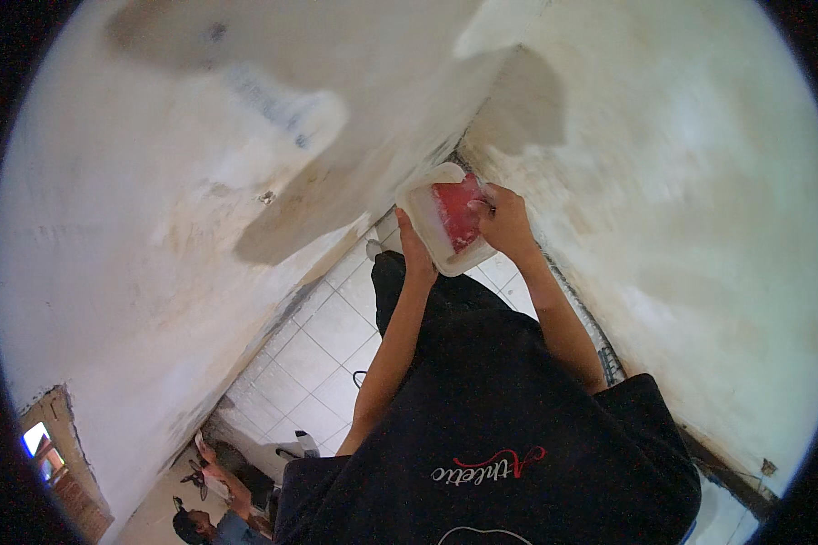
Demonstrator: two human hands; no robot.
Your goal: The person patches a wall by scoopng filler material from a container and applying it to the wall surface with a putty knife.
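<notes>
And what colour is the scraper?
The scraper is red with whitish smears, best seen in the head view.

I stand over a floor of pale square tiles (311, 361) with thin dark joints, a rough dark strip (612, 365) running along its right edge. My foot (374, 248) rests on it; farther back sits a white-and-black object (307, 443), too small for me to identify.
</notes>
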